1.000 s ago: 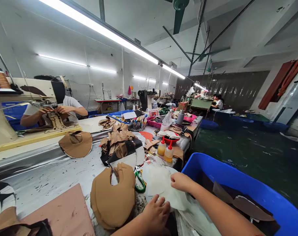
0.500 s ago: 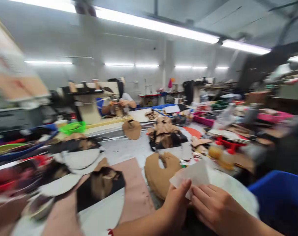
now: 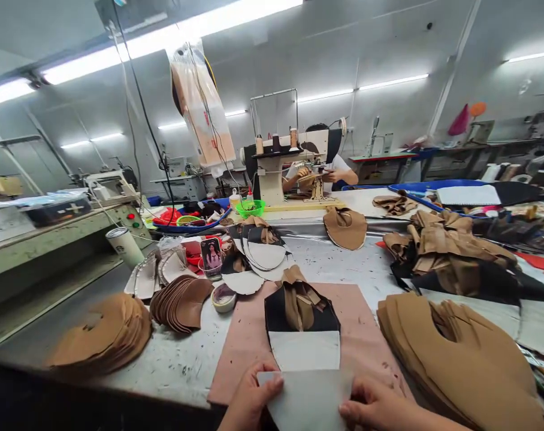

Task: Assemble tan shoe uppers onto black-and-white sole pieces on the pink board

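A thin whitish sheet (image 3: pixel 308 398) is stretched between my two hands at the near edge of the table. My left hand (image 3: pixel 253 395) pinches its left side, thumb on top. My right hand (image 3: pixel 373 404) grips the right side with its fingers curled. Just beyond the sheet lies a shoe-upper-like piece (image 3: pixel 304 350), with a white lower part, black lining and brown folded straps. It rests on a pink mat (image 3: pixel 240 347). The sheet overlaps the near end of that piece in view; whether they touch, I cannot tell.
Stacked brown cut pieces lie at right (image 3: pixel 456 359) and left (image 3: pixel 105 335). A tape roll (image 3: pixel 224 298) sits by the mat. Behind are a heap of brown and black pieces (image 3: pixel 452 251) and a sewing machine (image 3: pixel 272 173), where another person (image 3: pixel 341 170) works.
My view has swung left, bringing the pink mat to the middle. My hands have moved from right of the mat to its near edge and spread apart, still holding the sheet.
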Demonstrator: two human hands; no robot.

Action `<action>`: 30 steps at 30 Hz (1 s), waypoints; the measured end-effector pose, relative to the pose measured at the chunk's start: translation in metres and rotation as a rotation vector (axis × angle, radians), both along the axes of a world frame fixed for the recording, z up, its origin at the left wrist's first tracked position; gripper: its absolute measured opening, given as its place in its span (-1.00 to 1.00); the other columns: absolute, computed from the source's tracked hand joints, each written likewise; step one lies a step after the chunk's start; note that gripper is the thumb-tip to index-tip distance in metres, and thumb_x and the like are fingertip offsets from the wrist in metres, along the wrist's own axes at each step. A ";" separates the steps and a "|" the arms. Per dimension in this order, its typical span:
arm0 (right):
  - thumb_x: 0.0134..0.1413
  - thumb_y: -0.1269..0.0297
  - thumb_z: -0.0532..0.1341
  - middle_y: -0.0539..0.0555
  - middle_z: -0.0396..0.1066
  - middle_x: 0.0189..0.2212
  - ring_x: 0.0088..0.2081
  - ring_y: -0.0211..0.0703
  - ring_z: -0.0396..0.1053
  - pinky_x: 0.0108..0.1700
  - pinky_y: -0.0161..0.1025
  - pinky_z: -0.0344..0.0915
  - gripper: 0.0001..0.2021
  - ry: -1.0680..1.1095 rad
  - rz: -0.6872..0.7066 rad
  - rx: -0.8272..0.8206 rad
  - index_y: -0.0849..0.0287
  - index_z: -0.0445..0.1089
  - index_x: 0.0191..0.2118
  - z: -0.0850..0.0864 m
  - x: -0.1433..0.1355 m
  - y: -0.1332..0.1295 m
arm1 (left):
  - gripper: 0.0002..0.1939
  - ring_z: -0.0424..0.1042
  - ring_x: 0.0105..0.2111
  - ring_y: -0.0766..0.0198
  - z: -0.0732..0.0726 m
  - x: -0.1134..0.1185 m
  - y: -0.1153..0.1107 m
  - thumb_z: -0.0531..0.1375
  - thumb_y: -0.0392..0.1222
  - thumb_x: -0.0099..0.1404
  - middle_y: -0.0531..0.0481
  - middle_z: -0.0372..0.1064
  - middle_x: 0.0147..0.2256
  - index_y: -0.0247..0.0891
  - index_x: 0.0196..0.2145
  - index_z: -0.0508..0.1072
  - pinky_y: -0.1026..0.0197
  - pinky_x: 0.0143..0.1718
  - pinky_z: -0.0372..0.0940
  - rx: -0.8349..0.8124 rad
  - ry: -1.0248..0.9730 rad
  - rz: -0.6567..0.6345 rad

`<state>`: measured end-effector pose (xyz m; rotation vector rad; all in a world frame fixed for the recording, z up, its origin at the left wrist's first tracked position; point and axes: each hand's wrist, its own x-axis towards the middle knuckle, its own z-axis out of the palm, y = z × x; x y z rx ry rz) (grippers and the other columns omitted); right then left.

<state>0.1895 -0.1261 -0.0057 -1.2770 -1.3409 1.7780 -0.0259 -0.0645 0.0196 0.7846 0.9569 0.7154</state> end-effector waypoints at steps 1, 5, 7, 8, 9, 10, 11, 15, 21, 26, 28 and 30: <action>-0.40 -0.39 0.16 -0.11 0.13 -0.64 -0.61 -0.37 0.05 -0.57 -0.40 0.04 -0.39 0.027 -0.011 -0.049 0.14 0.25 -0.48 -0.006 -0.006 0.000 | -0.47 0.19 -0.65 0.42 -0.005 -0.007 0.003 0.45 0.08 -0.35 0.14 0.28 -0.65 -0.27 -0.55 0.30 0.38 -0.62 0.01 -0.001 0.048 -0.032; -0.25 -0.39 0.04 -0.01 0.29 -0.54 -0.49 -0.22 0.24 -0.42 -0.29 0.21 -0.41 -0.009 -0.241 0.014 0.13 0.29 -0.46 -0.009 -0.005 0.013 | -0.53 0.21 -0.61 0.35 -0.011 -0.010 0.028 0.29 0.17 -0.10 0.13 0.27 -0.56 -0.23 -0.38 0.30 0.33 -0.61 0.08 0.183 0.307 -0.202; -0.21 -0.30 0.09 0.06 0.35 -0.43 -0.35 -0.12 0.30 -0.29 -0.23 0.24 -0.47 -0.116 -0.336 0.117 0.15 0.30 -0.53 -0.005 0.002 0.026 | -0.65 0.24 -0.59 0.34 -0.008 -0.001 0.046 0.17 0.06 0.06 0.12 0.28 -0.47 -0.21 -0.27 0.28 0.31 -0.58 0.12 0.408 0.534 -0.285; -0.22 -0.24 0.13 0.08 0.36 -0.40 -0.30 -0.08 0.30 -0.26 -0.21 0.24 -0.51 -0.182 -0.360 0.156 0.16 0.28 -0.58 -0.003 0.006 0.033 | -0.70 0.25 -0.58 0.34 -0.007 0.005 0.055 0.14 -0.03 0.09 0.11 0.28 -0.44 -0.20 -0.24 0.27 0.31 -0.56 0.13 0.508 0.632 -0.316; -0.23 -0.18 0.17 0.09 0.36 -0.38 -0.28 -0.07 0.29 -0.25 -0.21 0.24 -0.55 -0.249 -0.374 0.182 0.17 0.25 -0.63 -0.003 0.010 0.038 | -0.75 0.26 -0.56 0.33 -0.005 0.010 0.063 0.12 -0.10 0.10 0.12 0.28 -0.44 -0.20 -0.24 0.27 0.31 -0.54 0.13 0.581 0.707 -0.343; -0.23 -0.13 0.19 0.09 0.35 -0.40 -0.29 -0.07 0.29 -0.26 -0.22 0.23 -0.57 -0.312 -0.389 0.195 0.17 0.20 -0.67 -0.003 0.013 0.042 | -0.78 0.26 -0.55 0.32 -0.005 0.014 0.070 0.12 -0.15 0.09 0.13 0.27 -0.46 -0.19 -0.26 0.28 0.30 -0.52 0.13 0.623 0.756 -0.366; -0.24 -0.08 0.20 0.08 0.33 -0.44 -0.32 -0.08 0.28 -0.30 -0.23 0.23 -0.59 -0.359 -0.398 0.190 0.16 0.15 -0.69 -0.004 0.016 0.045 | -0.82 0.27 -0.53 0.30 -0.004 0.017 0.076 0.13 -0.19 0.07 0.14 0.26 -0.49 -0.19 -0.31 0.30 0.30 -0.50 0.12 0.646 0.777 -0.388; -0.23 0.07 0.18 0.02 0.26 -0.52 -0.39 -0.15 0.24 -0.40 -0.29 0.19 -0.66 -0.417 -0.410 0.126 0.14 0.06 -0.71 -0.013 0.021 0.046 | -0.91 0.28 -0.48 0.27 -0.009 0.020 0.086 0.18 -0.23 0.04 0.16 0.26 -0.55 -0.18 -0.42 0.34 0.31 -0.47 0.07 0.711 0.838 -0.463; -0.21 0.30 0.16 0.05 0.30 -0.42 -0.35 -0.17 0.28 -0.30 -0.29 0.21 -0.74 -0.514 -0.390 0.146 0.15 0.08 -0.72 -0.016 0.019 0.049 | -0.91 0.35 -0.41 0.25 -0.014 0.022 0.086 0.17 -0.24 0.12 0.10 0.36 -0.46 -0.19 -0.35 0.37 0.31 -0.42 0.11 0.803 0.957 -0.515; -0.13 0.36 0.15 0.07 0.32 -0.41 -0.37 -0.17 0.32 -0.31 -0.28 0.21 -0.78 -0.855 -0.333 0.171 0.16 0.13 -0.68 0.002 0.008 0.049 | -0.84 0.37 -0.20 0.07 -0.013 0.023 0.073 0.14 -0.32 0.17 -0.07 0.41 -0.23 -0.20 -0.26 0.42 0.16 -0.23 0.19 0.954 1.113 -0.495; -0.09 0.33 0.16 0.11 0.35 -0.38 -0.33 -0.09 0.34 -0.29 -0.22 0.23 -0.82 -1.048 -0.330 0.209 0.16 0.22 -0.62 0.008 0.002 0.043 | -0.75 0.32 -0.07 0.02 -0.022 0.021 0.064 0.07 -0.35 0.23 -0.14 0.37 -0.08 -0.19 -0.17 0.42 0.07 -0.11 0.18 1.175 1.203 -0.446; -0.05 0.33 0.16 0.16 0.39 -0.29 -0.22 0.00 0.35 -0.21 -0.16 0.26 -0.92 -1.174 -0.352 0.329 0.17 0.33 -0.50 0.005 -0.003 0.037 | -0.69 0.27 0.02 0.03 -0.037 0.018 0.057 0.03 -0.32 0.27 -0.13 0.30 0.04 -0.15 -0.05 0.39 0.04 -0.01 0.15 1.489 1.201 -0.450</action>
